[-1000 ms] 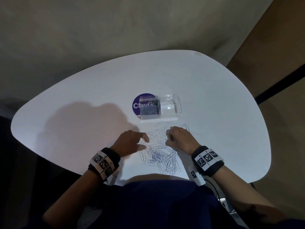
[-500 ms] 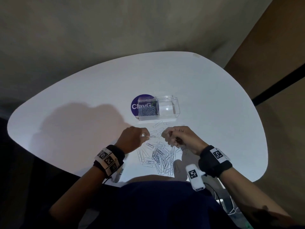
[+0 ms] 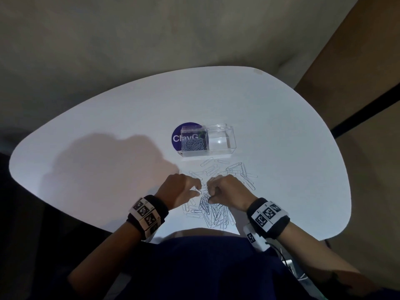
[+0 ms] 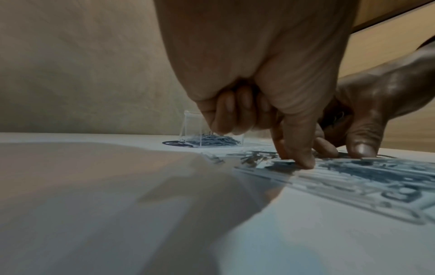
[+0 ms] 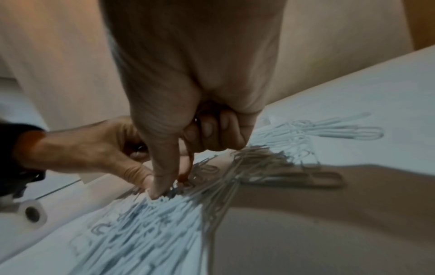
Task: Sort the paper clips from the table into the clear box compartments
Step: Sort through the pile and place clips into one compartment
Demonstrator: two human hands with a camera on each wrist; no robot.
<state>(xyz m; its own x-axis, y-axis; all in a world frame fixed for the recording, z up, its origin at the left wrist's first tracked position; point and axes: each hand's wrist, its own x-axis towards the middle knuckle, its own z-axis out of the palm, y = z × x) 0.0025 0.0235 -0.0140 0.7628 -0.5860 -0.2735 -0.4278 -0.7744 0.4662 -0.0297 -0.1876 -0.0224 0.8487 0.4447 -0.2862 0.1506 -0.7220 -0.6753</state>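
Observation:
A clear two-compartment box (image 3: 231,146) stands mid-table; its left compartment holds small grey paper clips (image 3: 193,145), and its right one looks empty. Large white clips (image 3: 234,169) lie scattered in front of it, with a mixed pile of clips (image 3: 216,214) nearer me. My left hand (image 3: 199,189) has its fingers curled, and thumb and forefinger pinch a clip at the pile's left edge (image 4: 294,160). My right hand (image 3: 210,193) is beside it, almost touching. Its fingers are curled round some clips in the palm, and thumb and forefinger pinch into the pile (image 5: 172,186).
The white rounded table (image 3: 108,159) has a purple round sticker (image 3: 177,137) under the box's left end. My body is against the near edge, right behind the pile. A wall and a dark strip stand beyond the table's far and right sides.
Both hands lifted slightly and met over the clips half a second ago. They are now back down on the pile, closer together than a second ago.

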